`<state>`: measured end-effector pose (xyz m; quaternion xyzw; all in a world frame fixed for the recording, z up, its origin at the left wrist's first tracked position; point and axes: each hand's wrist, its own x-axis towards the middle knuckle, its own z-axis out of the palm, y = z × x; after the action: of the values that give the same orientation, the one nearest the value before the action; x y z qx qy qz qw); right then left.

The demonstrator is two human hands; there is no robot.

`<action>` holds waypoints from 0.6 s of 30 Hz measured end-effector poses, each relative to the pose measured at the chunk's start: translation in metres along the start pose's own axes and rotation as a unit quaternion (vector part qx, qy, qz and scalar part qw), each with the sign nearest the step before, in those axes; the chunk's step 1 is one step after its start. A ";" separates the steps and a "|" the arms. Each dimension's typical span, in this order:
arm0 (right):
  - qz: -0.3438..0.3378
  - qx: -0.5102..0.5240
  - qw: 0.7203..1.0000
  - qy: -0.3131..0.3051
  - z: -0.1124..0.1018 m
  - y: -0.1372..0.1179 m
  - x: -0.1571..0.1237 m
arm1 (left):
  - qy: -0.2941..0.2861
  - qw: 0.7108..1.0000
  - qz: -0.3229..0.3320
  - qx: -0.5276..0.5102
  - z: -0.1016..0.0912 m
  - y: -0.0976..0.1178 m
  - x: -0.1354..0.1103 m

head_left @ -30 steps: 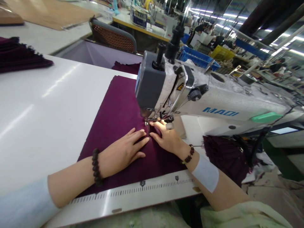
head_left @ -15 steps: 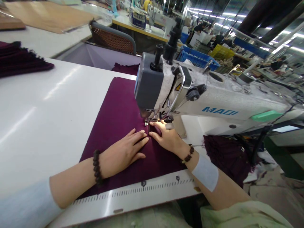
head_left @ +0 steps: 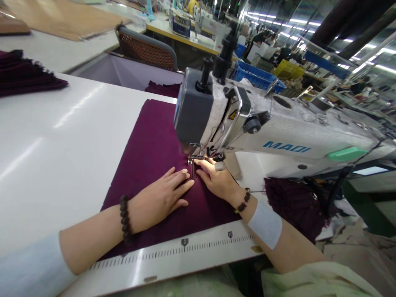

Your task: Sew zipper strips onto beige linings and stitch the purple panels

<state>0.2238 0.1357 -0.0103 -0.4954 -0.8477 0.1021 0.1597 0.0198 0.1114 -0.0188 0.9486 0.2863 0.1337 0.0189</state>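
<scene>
A dark purple fabric piece point(head_left: 148, 152) lies flat on the white sewing table point(head_left: 62, 140), running under the presser foot point(head_left: 191, 160) of a white sewing machine point(head_left: 278, 132). My left hand point(head_left: 161, 197) rests flat on the cloth with fingers stretched toward the needle. My right hand point(head_left: 216, 179) lies just right of the seam, fingers extended and pressing the fabric right below the foot. Both wrists wear dark bead bracelets.
A ruler strip point(head_left: 185, 247) runs along the table's front edge. A stack of purple pieces point(head_left: 27, 74) sits at the far left; more purple cloth point(head_left: 293, 202) hangs at the right. Behind stand a chair point(head_left: 145, 47) and blue crates point(head_left: 256, 74).
Both hands stay pressed on the fabric near the needle, creeping barely forward. The view shifted slightly.
</scene>
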 end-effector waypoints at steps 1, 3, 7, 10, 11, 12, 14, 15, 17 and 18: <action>-0.001 0.001 1.000 -0.001 0.000 0.000 0.000 | -0.001 1.000 -0.001 -0.002 0.000 0.000 0.000; 0.000 -0.002 1.000 -0.002 -0.001 0.000 0.001 | 0.001 1.000 -0.002 -0.007 0.000 -0.001 0.000; 0.000 -0.016 1.000 0.001 0.000 0.001 0.002 | 0.002 1.000 -0.004 -0.018 0.002 -0.004 0.001; -0.005 -0.015 1.000 0.005 0.002 0.003 0.005 | -0.002 1.000 -0.004 -0.019 0.003 -0.007 0.002; -0.005 -0.015 1.000 0.005 0.003 0.004 0.007 | -0.003 1.000 -0.004 -0.018 0.003 -0.009 0.002; -0.005 -0.016 1.000 0.004 0.003 0.005 0.008 | -0.005 1.000 -0.005 -0.018 0.003 -0.010 0.003; 0.001 -0.025 1.000 0.001 0.005 0.006 0.011 | -0.006 1.000 -0.006 -0.019 0.003 -0.013 0.005; 0.006 -0.032 0.999 -0.002 0.005 0.007 0.012 | -0.007 1.000 -0.006 -0.021 0.003 -0.014 0.006; 0.015 -0.041 0.999 -0.012 0.006 0.008 0.014 | -0.008 1.000 -0.006 -0.025 0.002 -0.016 0.007; 0.019 -0.042 0.999 -0.018 0.006 0.009 0.014 | -0.010 1.000 -0.006 -0.028 0.001 -0.016 0.008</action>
<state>0.2222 0.1522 -0.0164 -0.5160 -0.8443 0.0781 0.1216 0.0176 0.1296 -0.0196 0.9471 0.2884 0.1324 0.0487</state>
